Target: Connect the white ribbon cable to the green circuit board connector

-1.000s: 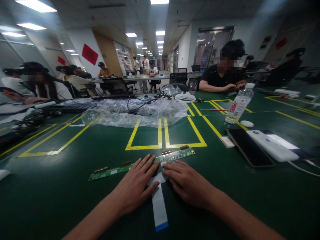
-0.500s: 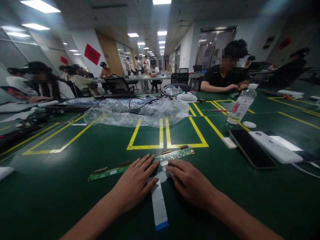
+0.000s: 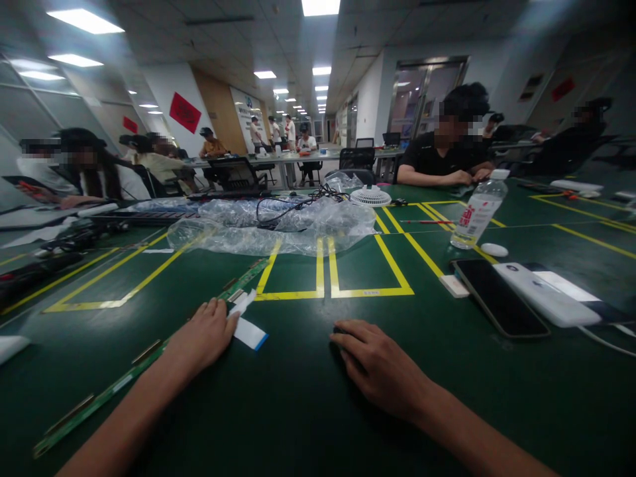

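Observation:
A long, narrow green circuit board [image 3: 119, 381] lies slanted across the green table, running from the near left up toward the yellow squares. My left hand [image 3: 201, 338] rests on its middle with the fingers curled over the board. A white flat ribbon cable [image 3: 247, 328] with a blue tip sticks out to the right of that hand, joined to the board. My right hand [image 3: 380, 364] lies flat on the table, palm down, fingers together, holding nothing and well apart from the board.
Yellow taped squares [image 3: 368, 268] mark the table ahead. Crumpled clear plastic with a black cable [image 3: 278, 222] lies beyond. To the right are a black phone [image 3: 497, 298], a white power bank [image 3: 544, 295], a water bottle [image 3: 477, 212] and a small fan [image 3: 370, 194]. Other people sit around the tables.
The board has swung from lying crosswise before me to slanting away on the left, carried by my left hand with the ribbon cable. My right hand has come off the cable and lies alone.

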Available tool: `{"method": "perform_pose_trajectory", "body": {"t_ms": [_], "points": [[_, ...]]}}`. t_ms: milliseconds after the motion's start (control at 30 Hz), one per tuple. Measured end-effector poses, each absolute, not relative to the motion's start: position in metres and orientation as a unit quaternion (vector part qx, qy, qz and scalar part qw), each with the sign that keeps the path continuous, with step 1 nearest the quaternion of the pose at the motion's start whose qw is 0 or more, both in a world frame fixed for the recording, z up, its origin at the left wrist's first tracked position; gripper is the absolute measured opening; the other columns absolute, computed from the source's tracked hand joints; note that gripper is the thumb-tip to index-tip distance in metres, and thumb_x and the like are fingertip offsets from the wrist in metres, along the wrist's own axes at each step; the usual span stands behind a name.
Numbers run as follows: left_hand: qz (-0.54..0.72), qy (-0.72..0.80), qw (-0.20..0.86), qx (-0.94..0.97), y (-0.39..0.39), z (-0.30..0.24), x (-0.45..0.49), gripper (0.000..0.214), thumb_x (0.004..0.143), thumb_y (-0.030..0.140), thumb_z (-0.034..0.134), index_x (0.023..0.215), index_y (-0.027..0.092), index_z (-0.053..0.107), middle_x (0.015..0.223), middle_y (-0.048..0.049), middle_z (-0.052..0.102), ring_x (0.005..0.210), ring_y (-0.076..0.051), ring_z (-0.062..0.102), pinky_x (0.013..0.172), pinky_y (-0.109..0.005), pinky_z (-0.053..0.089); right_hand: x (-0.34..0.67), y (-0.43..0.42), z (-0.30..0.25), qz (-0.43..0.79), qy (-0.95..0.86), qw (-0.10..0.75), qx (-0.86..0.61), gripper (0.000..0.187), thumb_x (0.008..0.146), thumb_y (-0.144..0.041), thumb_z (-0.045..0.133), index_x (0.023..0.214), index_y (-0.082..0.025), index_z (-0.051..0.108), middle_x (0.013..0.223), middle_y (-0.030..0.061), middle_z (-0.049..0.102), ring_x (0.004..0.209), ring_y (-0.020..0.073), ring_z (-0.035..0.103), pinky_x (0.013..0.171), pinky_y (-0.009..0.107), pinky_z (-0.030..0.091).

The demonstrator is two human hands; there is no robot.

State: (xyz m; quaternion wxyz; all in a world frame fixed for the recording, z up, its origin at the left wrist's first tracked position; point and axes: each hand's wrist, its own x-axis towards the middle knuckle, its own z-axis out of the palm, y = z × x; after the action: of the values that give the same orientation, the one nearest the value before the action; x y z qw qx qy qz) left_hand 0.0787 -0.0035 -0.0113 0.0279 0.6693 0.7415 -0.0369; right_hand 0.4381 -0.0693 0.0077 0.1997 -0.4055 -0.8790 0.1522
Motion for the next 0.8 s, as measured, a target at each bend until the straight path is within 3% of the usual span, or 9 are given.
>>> {"method": "perform_pose_trajectory", "body": {"t_ms": [167, 300, 500, 633, 800], "points": [[-0.026, 0.794, 0.028, 0.607, 0.013, -0.013, 0.027, 0.074, 0.093, 0.047, 0.022, 0.132, -0.008, 0.053, 0.137, -0.0333, 0.052, 0.126, -0.044, 0.053, 0.102, -0.058, 0.042, 0.438, -0.07, 0.008, 0.155, -0.88, 0.193, -0.405, 0.038, 0.097, -0.019, 0.047, 0.132, -0.017, 0.06, 0.14, 0.0119, 0.056, 0.128, 0.0242, 0.051, 0.109, 0.044, 0.04], [-0.014, 0.811, 0.021, 0.584, 0.015, -0.018, 0.013, 0.08, 0.094, 0.051, 0.02, 0.139, -0.009, 0.044, 0.145, -0.0354, 0.043, 0.133, -0.044, 0.046, 0.105, -0.057, 0.04, 0.438, -0.071, 0.009, 0.156, -0.882, 0.186, -0.404, 0.036, 0.096, -0.02, 0.048, 0.129, -0.016, 0.062, 0.139, 0.0133, 0.056, 0.128, 0.0251, 0.05, 0.109, 0.045, 0.04], [-0.012, 0.823, 0.022, 0.567, 0.017, -0.026, 0.01, 0.081, 0.093, 0.054, 0.023, 0.145, -0.006, 0.04, 0.149, -0.0309, 0.04, 0.139, -0.043, 0.038, 0.11, -0.059, 0.034, 0.438, -0.07, 0.01, 0.153, -0.884, 0.185, -0.401, 0.036, 0.096, -0.019, 0.049, 0.129, -0.016, 0.063, 0.139, 0.0136, 0.056, 0.129, 0.0255, 0.049, 0.11, 0.045, 0.04], [-0.015, 0.837, 0.029, 0.547, 0.018, -0.026, 0.011, 0.085, 0.093, 0.057, 0.024, 0.149, -0.006, 0.034, 0.155, -0.0293, 0.03, 0.142, -0.043, 0.032, 0.113, -0.059, 0.028, 0.438, -0.07, 0.008, 0.152, -0.885, 0.185, -0.399, 0.037, 0.096, -0.019, 0.049, 0.13, -0.016, 0.062, 0.14, 0.0131, 0.055, 0.13, 0.0253, 0.049, 0.11, 0.045, 0.039], [-0.013, 0.845, 0.029, 0.534, 0.014, -0.022, 0.016, 0.09, 0.091, 0.065, 0.023, 0.15, -0.002, 0.033, 0.156, -0.0289, 0.028, 0.142, -0.044, 0.031, 0.108, -0.067, 0.03, 0.439, -0.071, 0.009, 0.147, -0.886, 0.183, -0.401, 0.037, 0.096, -0.019, 0.049, 0.13, -0.016, 0.062, 0.14, 0.0135, 0.055, 0.13, 0.026, 0.049, 0.11, 0.046, 0.039]]}}
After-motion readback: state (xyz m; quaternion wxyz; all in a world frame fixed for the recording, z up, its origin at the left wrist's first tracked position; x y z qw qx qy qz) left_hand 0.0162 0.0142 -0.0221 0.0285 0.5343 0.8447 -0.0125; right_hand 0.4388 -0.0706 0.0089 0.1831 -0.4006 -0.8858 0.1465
